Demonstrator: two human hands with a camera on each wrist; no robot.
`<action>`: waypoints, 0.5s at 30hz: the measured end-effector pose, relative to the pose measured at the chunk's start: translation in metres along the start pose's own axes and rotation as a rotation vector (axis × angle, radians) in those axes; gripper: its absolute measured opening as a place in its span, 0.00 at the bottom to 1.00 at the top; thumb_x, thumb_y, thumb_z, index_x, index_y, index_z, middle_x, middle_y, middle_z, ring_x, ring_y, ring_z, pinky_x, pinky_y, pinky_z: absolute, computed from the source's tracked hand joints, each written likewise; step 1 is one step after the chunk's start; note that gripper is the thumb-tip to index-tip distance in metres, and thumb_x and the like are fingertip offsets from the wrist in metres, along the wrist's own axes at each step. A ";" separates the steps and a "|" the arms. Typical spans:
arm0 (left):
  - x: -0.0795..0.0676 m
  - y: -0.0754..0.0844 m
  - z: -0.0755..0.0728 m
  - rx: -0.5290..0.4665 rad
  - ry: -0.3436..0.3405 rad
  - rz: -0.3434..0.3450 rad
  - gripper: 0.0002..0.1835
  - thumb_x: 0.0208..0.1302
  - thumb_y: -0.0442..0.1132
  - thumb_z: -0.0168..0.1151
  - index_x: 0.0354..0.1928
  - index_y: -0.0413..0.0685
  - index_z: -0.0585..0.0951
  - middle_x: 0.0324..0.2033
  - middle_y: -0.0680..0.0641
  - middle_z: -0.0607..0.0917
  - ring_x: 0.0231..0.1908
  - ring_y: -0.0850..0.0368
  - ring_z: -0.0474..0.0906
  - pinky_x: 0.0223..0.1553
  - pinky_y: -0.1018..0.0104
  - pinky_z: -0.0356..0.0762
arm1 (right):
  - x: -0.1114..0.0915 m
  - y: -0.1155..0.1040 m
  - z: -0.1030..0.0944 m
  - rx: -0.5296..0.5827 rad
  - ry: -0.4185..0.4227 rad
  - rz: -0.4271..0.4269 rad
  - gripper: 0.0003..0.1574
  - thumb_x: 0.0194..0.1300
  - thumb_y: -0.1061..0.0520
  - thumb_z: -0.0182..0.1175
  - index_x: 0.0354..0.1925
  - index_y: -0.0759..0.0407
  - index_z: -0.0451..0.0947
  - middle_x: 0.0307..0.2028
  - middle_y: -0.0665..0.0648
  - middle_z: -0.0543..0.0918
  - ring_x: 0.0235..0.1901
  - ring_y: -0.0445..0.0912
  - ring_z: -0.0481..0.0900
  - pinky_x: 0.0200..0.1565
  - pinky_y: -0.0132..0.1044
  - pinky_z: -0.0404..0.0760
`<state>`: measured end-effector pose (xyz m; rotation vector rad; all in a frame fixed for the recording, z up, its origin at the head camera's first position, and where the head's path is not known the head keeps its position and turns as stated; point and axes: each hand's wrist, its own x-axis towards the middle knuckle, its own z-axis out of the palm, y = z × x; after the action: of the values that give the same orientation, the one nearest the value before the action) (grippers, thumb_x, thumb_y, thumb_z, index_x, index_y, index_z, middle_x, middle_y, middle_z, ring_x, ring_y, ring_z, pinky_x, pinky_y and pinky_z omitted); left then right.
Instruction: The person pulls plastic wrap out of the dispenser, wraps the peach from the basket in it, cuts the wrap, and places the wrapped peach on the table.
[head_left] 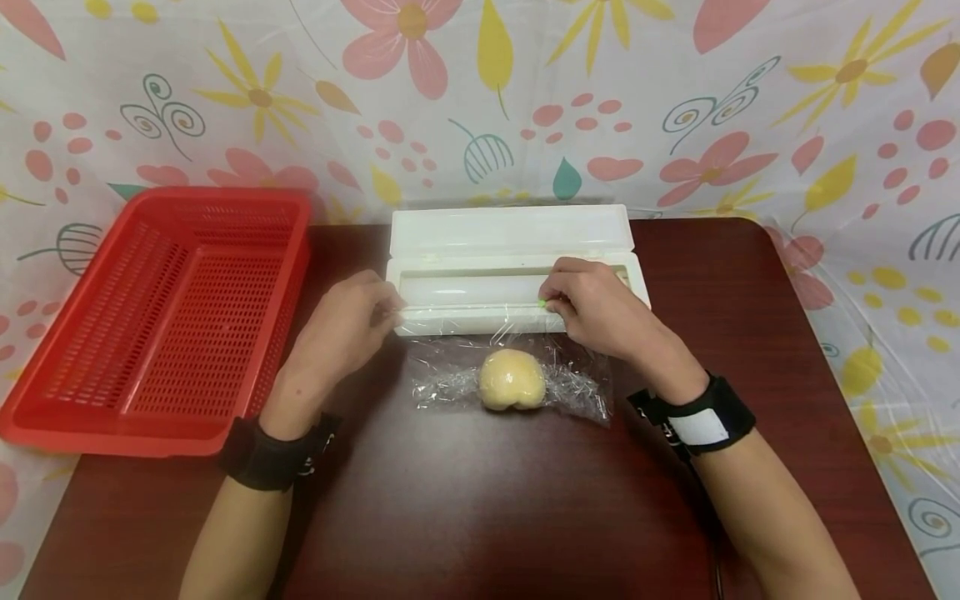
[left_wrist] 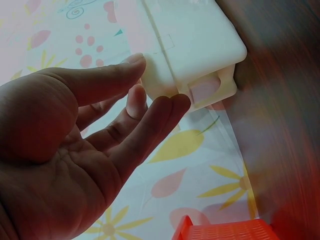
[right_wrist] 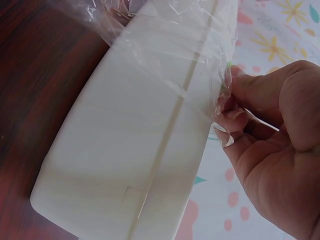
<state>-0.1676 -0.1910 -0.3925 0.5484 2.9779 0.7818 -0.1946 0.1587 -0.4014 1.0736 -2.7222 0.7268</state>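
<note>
A white cling film box (head_left: 480,321) lies at the back of the table with its lid (head_left: 510,232) raised and a white roll (head_left: 472,290) inside. Clear cling film (right_wrist: 165,80) hangs over the front of the box and bunches up at my right hand (head_left: 603,308), which pinches it between thumb and fingers. A small green piece (head_left: 542,303) shows at those fingertips. My left hand (head_left: 341,325) is at the box's left end, its fingertips right at the corner and its fingers loosely bent. In front of the box, a round pale yellow fruit (head_left: 512,380) sits in crinkled clear film (head_left: 442,387).
To the left of the box, a red plastic basket (head_left: 255,387) with slotted sides stands on the dark reddish-brown table (head_left: 465,517). A flower-printed sheet (head_left: 510,108) hangs right behind the table. A thin black cable (head_left: 718,571) runs near my right forearm.
</note>
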 end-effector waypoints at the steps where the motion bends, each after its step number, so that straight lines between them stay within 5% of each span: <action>1: 0.000 0.000 0.000 0.000 0.001 0.000 0.07 0.65 0.30 0.74 0.44 0.43 0.88 0.39 0.45 0.83 0.42 0.48 0.82 0.50 0.51 0.83 | 0.000 0.000 0.000 0.000 0.001 -0.003 0.05 0.66 0.71 0.69 0.37 0.63 0.87 0.35 0.56 0.84 0.34 0.48 0.82 0.40 0.44 0.83; 15: 0.000 -0.001 0.001 0.003 0.005 0.002 0.06 0.65 0.30 0.73 0.43 0.43 0.88 0.38 0.45 0.82 0.41 0.48 0.81 0.48 0.52 0.82 | 0.003 -0.005 0.005 0.018 0.000 -0.015 0.05 0.66 0.72 0.68 0.38 0.65 0.86 0.36 0.57 0.84 0.35 0.49 0.82 0.41 0.46 0.84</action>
<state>-0.1679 -0.1914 -0.3936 0.5512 2.9840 0.7804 -0.1936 0.1516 -0.4029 1.0965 -2.7102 0.7511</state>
